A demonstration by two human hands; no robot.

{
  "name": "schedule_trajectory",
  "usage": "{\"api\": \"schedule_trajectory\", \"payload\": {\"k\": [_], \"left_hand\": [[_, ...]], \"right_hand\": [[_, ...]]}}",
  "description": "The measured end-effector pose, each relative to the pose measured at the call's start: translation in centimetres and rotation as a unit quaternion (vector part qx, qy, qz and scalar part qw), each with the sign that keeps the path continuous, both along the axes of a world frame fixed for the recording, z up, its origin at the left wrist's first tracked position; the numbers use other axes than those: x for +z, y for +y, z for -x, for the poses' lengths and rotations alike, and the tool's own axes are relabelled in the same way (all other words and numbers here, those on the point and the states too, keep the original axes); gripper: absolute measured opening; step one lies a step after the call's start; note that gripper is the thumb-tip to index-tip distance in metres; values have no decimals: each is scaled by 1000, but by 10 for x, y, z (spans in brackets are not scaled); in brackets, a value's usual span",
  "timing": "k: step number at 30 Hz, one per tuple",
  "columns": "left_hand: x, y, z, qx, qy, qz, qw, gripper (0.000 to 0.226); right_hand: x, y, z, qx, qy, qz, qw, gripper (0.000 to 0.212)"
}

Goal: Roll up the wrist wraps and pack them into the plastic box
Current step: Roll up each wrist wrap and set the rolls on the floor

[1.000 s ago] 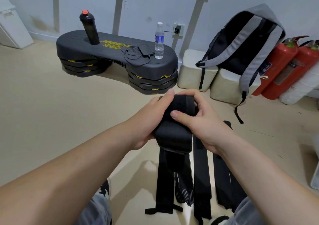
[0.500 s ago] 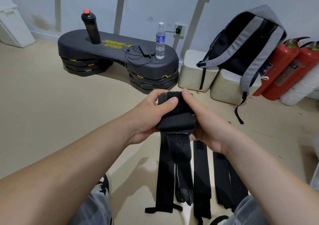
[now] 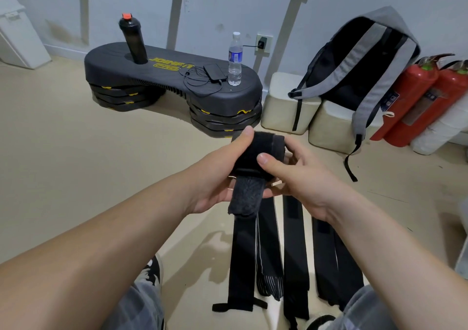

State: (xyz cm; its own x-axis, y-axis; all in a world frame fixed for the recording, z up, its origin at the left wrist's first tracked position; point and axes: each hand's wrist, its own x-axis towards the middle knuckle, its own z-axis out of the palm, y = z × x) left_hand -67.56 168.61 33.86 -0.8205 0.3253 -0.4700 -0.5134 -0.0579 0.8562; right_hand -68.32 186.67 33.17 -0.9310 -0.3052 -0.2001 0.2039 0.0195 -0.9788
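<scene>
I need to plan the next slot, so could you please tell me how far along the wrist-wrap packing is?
Done: nothing visibly packed; no plastic box is clearly in view. In hand: one wrist wrap, nearly rolled, gripped by the left hand and right hand, its fuzzy tail hanging loose. Left: several flat wraps on the floor.

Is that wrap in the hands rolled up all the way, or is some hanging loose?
Mostly rolled, not finished. The left hand and right hand grip the wrist wrap; its fuzzy tail hangs loose below.
</scene>
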Motion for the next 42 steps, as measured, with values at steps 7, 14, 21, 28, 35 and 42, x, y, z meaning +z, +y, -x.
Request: {"api": "schedule_trajectory", "payload": {"k": [7, 14, 21, 28, 35, 42], "left_hand": [[-2, -4, 3, 29, 55, 58, 996, 46], [-5, -9, 3, 69, 66, 94, 991, 44], [-17, -18, 1, 82, 90, 148, 981, 12], [-14, -13, 2, 96, 66, 105, 988, 26], [-8, -16, 2, 110, 26, 67, 991, 28], [-3, -11, 1, 132, -48, -31, 990, 17]], "right_hand": [[5, 7, 7, 31, -78, -3, 996, 63], [3, 8, 12, 11, -194, 39, 980, 30], [-1, 8, 17, -85, -192, 75, 975, 24], [-2, 6, 20, -158, -195, 121, 960, 16], [-17, 0, 20, -171, -136, 91, 972, 26], [-13, -5, 10, -130, 10, 11, 991, 32]]}}
